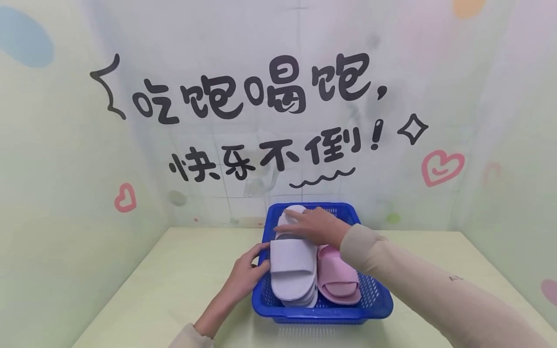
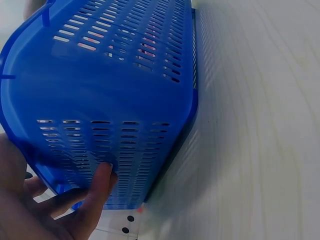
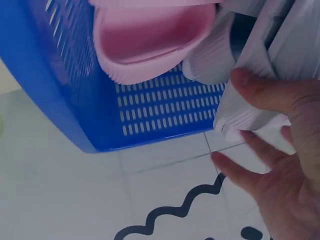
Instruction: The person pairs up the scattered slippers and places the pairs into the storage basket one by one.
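Observation:
White slippers (image 1: 293,256) with a ribbed strap lie stacked in the left half of a blue plastic basket (image 1: 322,314). To their right sit pink slippers (image 1: 339,275), also in the basket. My left hand (image 1: 249,271) holds the basket's left rim, its fingers against the slotted outer wall in the left wrist view. Over the far end of the white stack, my right hand (image 1: 315,224) touches the slippers with spread, mostly straight fingers. In the right wrist view its thumb (image 3: 265,92) rests against a white slipper's side. The lower slippers are partly hidden.
The basket stands on a pale wood-grain table (image 1: 174,290), near the back wall (image 1: 217,203). That wall carries black lettering and pink hearts. Side walls rise at the left and right.

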Demonstrator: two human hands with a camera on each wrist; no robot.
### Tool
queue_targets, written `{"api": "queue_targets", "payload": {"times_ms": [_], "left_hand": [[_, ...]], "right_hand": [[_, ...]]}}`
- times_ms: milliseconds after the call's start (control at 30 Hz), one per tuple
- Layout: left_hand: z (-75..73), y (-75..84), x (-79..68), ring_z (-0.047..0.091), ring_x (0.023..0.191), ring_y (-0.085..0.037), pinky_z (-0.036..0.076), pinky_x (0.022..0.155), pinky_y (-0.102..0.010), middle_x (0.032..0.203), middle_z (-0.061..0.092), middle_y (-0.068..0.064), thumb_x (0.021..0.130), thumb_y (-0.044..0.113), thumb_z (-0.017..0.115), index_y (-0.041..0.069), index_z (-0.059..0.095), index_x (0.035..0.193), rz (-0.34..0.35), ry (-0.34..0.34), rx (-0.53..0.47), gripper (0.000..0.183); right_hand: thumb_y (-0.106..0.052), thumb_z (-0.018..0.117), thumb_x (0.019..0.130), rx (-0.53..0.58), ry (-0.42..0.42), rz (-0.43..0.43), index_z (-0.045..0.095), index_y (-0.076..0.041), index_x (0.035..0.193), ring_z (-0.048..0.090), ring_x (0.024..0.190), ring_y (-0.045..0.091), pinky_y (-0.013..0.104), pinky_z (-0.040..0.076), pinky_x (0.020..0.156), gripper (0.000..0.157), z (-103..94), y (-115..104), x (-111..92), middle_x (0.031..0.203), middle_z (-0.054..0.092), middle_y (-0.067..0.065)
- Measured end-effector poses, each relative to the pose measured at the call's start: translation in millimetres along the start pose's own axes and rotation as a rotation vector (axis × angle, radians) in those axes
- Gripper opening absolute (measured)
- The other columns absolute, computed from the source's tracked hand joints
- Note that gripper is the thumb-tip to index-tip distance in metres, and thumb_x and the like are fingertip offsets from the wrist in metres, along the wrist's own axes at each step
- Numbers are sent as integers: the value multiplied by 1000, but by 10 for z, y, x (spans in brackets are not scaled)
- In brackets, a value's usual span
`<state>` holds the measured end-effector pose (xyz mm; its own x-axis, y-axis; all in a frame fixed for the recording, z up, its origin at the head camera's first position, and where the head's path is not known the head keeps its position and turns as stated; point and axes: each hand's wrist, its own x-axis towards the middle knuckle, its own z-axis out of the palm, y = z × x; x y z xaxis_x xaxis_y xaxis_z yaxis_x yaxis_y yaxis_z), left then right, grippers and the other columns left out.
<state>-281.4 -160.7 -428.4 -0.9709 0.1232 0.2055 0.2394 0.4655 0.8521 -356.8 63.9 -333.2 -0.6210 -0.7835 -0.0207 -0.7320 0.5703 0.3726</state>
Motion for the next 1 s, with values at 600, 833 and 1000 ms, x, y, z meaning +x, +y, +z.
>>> {"api": "queue_targets", "payload": {"times_ms": [600, 833, 1000], "left_hand": [[44, 74, 18, 62, 68, -13, 52, 58, -24, 145, 58, -23, 101, 16, 57, 10, 47, 155, -2, -50, -52, 56], [32, 14, -10, 61, 68, -13, 52, 59, -24, 142, 58, -24, 104, 20, 55, 10, 44, 157, -4, -88, -51, 55], [24, -60, -85, 73, 98, -29, 61, 84, -42, 145, 58, -25, 109, 31, 50, 12, 43, 158, 21, -125, 0, 53]], "right_hand": [[-68, 81, 75, 785, -291, 366, 25, -27, 165, 19, 159, 43, 63, 27, 124, 113, 69, -221, -119, 172, 15, 21], [-66, 77, 81, 832, -239, 294, 28, -23, 165, 11, 161, 41, 61, 22, 127, 107, 83, -145, -169, 173, 7, 23], [-63, 68, 90, 812, -97, 246, 35, -16, 162, 19, 159, 43, 60, 25, 126, 92, 97, -48, -318, 170, 16, 27]]}}
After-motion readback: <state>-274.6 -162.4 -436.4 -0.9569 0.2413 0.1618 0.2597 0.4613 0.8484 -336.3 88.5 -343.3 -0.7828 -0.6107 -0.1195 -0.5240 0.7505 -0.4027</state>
